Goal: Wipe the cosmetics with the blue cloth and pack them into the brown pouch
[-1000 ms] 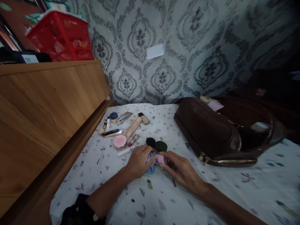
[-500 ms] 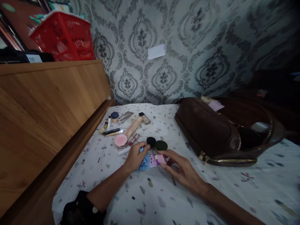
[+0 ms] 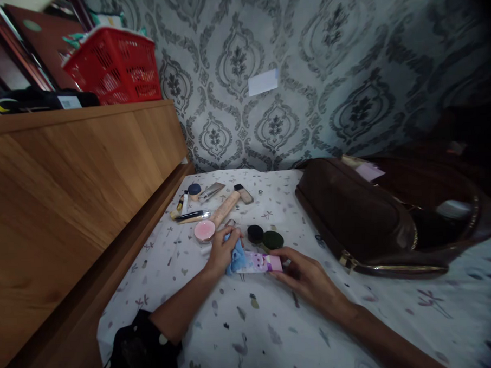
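My left hand is closed on a blue cloth, which covers one end of a pink and purple tube. At the tube's other end, the fingers of my right hand pinch its pink cap. Just beyond the tube lie a round black lid and a dark green round lid. A round pink compact rests to the left of them. A white stick-shaped item is partly hidden behind my left hand.
Farther back lie a beige tube, a small bottle with a black cap, a jar with a dark blue lid and pencils. A brown bag gapes at right. A wooden cabinet carries a red basket.
The blue cloth has shifted along the tube toward its left end, showing more of the printed tube. My right hand keeps hold of the cap. The whole view has swung slightly left.
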`<state>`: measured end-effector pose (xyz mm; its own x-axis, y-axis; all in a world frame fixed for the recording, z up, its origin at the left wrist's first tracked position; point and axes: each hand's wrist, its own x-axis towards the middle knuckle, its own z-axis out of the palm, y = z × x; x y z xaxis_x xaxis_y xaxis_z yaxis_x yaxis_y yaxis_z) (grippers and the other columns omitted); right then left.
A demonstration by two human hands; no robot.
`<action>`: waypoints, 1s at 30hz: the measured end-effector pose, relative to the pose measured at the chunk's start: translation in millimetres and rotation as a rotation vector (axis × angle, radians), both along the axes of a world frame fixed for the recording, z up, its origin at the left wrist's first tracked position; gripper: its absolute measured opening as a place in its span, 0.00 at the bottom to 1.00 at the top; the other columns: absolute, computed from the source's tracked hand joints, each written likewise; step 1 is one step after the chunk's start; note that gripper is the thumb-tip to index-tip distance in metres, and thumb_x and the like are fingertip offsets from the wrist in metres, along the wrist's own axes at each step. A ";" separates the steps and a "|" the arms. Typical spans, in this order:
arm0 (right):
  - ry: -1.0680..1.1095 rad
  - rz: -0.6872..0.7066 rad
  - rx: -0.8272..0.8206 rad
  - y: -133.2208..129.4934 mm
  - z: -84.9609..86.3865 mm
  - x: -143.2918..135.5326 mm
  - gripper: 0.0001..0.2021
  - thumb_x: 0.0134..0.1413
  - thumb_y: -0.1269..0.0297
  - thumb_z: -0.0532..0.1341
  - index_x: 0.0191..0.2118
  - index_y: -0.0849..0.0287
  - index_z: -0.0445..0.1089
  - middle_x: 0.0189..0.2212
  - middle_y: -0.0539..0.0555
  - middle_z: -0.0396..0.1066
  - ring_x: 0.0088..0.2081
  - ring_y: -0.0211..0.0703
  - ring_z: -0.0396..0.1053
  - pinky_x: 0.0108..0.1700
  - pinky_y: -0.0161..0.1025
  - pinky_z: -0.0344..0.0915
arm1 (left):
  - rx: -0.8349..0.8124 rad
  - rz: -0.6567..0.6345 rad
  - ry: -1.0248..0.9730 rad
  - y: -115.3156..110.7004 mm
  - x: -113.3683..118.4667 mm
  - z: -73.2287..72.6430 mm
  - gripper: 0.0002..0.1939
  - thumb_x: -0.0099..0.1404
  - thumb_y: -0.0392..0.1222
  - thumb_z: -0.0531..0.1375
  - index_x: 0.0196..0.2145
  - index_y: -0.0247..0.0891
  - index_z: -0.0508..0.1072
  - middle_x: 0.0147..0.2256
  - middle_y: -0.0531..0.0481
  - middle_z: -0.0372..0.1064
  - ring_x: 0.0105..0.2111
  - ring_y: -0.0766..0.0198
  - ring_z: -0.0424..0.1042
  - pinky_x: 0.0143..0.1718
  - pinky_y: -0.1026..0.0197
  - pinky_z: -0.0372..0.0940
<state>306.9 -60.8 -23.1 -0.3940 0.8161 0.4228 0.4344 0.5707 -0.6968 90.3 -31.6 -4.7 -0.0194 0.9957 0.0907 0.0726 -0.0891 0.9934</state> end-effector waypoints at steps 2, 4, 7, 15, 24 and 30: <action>-0.008 -0.005 0.004 -0.1 0.3 0.1 0.14 0.59 0.53 0.60 0.45 0.56 0.70 0.34 0.55 0.75 0.28 0.43 0.72 0.29 0.38 0.71 | -0.008 0.025 -0.028 1.0 -0.7 0.2 0.26 0.59 0.64 0.58 0.29 0.35 0.71 0.22 0.53 0.64 0.19 0.71 0.61 0.20 0.67 0.58; -0.015 -0.002 0.027 -0.9 3.0 -0.1 0.15 0.60 0.53 0.58 0.47 0.56 0.70 0.35 0.55 0.75 0.29 0.43 0.72 0.30 0.38 0.71 | -0.020 0.033 -0.067 1.5 -1.6 0.8 0.26 0.59 0.64 0.59 0.29 0.35 0.70 0.22 0.53 0.64 0.20 0.71 0.62 0.20 0.68 0.58; -0.022 0.006 0.056 -2.7 9.2 -0.8 0.16 0.61 0.54 0.56 0.50 0.57 0.70 0.39 0.57 0.76 0.32 0.43 0.73 0.33 0.38 0.71 | -0.022 0.024 -0.096 0.8 -2.2 1.7 0.25 0.59 0.64 0.60 0.28 0.35 0.71 0.23 0.53 0.65 0.21 0.70 0.64 0.20 0.69 0.60; -0.059 -0.075 -0.078 -7.3 21.7 -4.0 0.19 0.62 0.49 0.54 0.43 0.60 0.71 0.26 0.52 0.72 0.26 0.41 0.68 0.30 0.37 0.66 | 0.287 -0.081 0.337 -8.2 0.9 9.2 0.23 0.70 0.55 0.50 0.28 0.37 0.70 0.26 0.50 0.68 0.29 0.64 0.68 0.34 0.61 0.64; 0.001 -0.122 -0.190 -9.0 27.5 -6.2 0.21 0.60 0.46 0.54 0.38 0.59 0.72 0.23 0.50 0.70 0.25 0.40 0.65 0.28 0.36 0.63 | 0.752 -0.215 0.860 -25.4 7.7 15.2 0.17 0.72 0.50 0.49 0.45 0.37 0.70 0.39 0.43 0.74 0.40 0.58 0.73 0.42 0.56 0.67; 0.050 -0.122 -0.223 -7.3 24.9 -7.6 0.22 0.59 0.44 0.55 0.37 0.60 0.73 0.21 0.49 0.68 0.24 0.39 0.63 0.27 0.35 0.61 | 0.769 -0.330 1.254 -22.8 5.7 10.6 0.17 0.70 0.51 0.53 0.48 0.37 0.69 0.41 0.45 0.73 0.40 0.56 0.73 0.37 0.56 0.69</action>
<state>299.2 -68.1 1.8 -0.2698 0.9317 0.2433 0.4525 0.3457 -0.8220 96.0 -54.4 5.9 0.6732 0.6434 0.3645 0.6883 -0.7254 0.0093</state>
